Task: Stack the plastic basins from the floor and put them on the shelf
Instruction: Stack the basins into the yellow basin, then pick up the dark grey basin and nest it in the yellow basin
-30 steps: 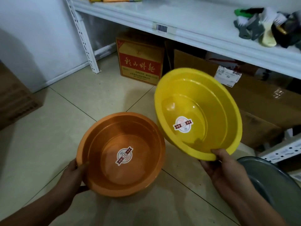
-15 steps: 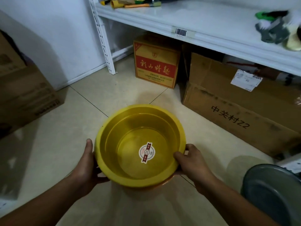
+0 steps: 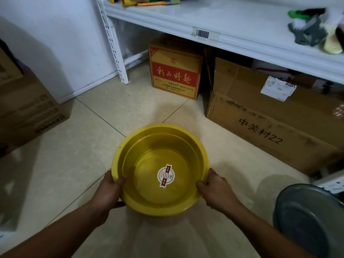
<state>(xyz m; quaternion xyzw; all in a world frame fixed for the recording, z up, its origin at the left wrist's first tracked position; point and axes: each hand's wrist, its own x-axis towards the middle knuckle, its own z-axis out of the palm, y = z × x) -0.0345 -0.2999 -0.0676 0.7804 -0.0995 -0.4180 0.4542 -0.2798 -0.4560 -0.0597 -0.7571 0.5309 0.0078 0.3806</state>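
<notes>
Both hands are clamped on the yellow basin (image 3: 160,170), left hand (image 3: 108,192) at its 9 o'clock rim, right hand (image 3: 216,190) at 3, thumbs hooked inside, holding it above the tiled floor (image 3: 74,164). Smooth, glossy round plastic with a round sticker (image 3: 165,176) on the bottom. Open floor at 12 up to the red and yellow carton (image 3: 175,71); the white shelf (image 3: 232,21) edge overhangs. A grey basin (image 3: 309,218) sits at 4 o'clock.

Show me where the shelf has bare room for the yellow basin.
The shelf is bare across its middle, between the tools at its left end and the glove pile at its right. Both hands, left and right, grip the yellow basin.
</notes>
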